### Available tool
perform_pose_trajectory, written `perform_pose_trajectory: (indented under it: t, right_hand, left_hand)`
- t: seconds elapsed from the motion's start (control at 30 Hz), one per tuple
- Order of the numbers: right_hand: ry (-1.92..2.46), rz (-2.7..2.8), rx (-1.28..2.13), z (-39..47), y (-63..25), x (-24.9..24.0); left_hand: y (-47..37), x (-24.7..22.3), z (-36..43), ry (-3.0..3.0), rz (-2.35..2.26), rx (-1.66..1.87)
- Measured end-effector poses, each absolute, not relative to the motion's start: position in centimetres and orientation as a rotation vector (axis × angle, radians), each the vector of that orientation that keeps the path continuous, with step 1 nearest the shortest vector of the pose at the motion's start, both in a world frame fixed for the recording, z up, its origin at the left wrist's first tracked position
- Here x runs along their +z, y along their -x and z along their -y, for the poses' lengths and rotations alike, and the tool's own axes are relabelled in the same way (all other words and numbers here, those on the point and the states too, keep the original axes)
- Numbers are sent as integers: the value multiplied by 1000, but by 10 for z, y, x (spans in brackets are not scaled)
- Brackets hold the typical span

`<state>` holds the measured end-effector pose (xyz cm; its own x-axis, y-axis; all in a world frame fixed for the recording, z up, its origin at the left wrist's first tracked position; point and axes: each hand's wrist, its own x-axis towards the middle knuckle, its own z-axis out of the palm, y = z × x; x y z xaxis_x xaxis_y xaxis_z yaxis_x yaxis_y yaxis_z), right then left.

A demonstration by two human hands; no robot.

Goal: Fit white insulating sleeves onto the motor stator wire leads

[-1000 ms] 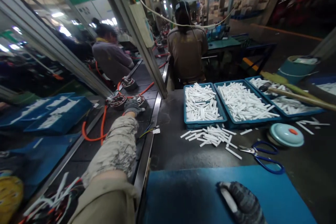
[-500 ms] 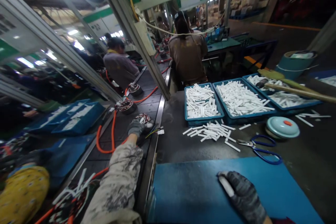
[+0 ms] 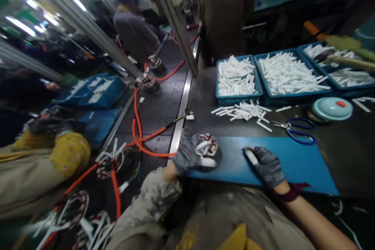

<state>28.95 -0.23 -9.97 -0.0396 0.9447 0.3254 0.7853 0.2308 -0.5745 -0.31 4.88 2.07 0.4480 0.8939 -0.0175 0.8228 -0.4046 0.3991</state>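
The left hand [image 3: 187, 155], which wears a grey glove, is grasping a round coil ring [image 3: 208, 146] at the left end of the blue mat [image 3: 301, 164], in the lower centre of the frame. The ring has white and dark red parts on its top, and its lower part is dark. The right hand [image 3: 268, 166], also gloved, rests on the same mat, to the right of the ring and well apart from it. Its fingers are curled and its thumb is white (I cannot tell if something is held under them). Beyond the mat, on the dark worktop [image 3: 202, 97], there lies a loose heap of white tubes [image 3: 244, 111], and behind it stand three blue trays [image 3: 239, 99] with many more such tubes. At the right of the heap, blue-handled scissors [image 3: 295, 127] lie open, partly over the mat, and near them is a pale blue lidded bowl [image 3: 332, 109] with an orange spot. On the left of the worktop, an orange cable [image 3: 137, 113] lies in loops on the conveyor [image 3: 170, 99]. In the lower left, more rings bear white tubes, and a person's yellow patterned sleeve [image 3: 70, 154] is near them.
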Motion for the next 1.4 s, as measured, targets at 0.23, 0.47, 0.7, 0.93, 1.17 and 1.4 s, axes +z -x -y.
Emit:
perform_pose_trajectory:
  t: [0.23,0.47,0.7,0.93,1.17,1.4]
  right_hand:
    - [1449,1813,484,8,-307,-73]
    - [717,2153,571,-21,-293,-36]
    - [748,2258,624,-45,-267,-33]
    - [850,1970,978,-49,-262,-32]
    - [774,1987,1055,-54,-261,-27]
    - [786,2068,849,-50,-252,-26]
  left_hand:
    - [-38,14,-32,-2500,-1134,87]
    - [-35,15,-37,-2560,-1134,133]
    - [-20,10,-36,-2741,-1278,237]
    - [-17,-3,-43,-2533,-1063,380]
    - [-9,-9,-57,-2186,-903,445]
    - [-10,-8,-53,-2229,-957,407]
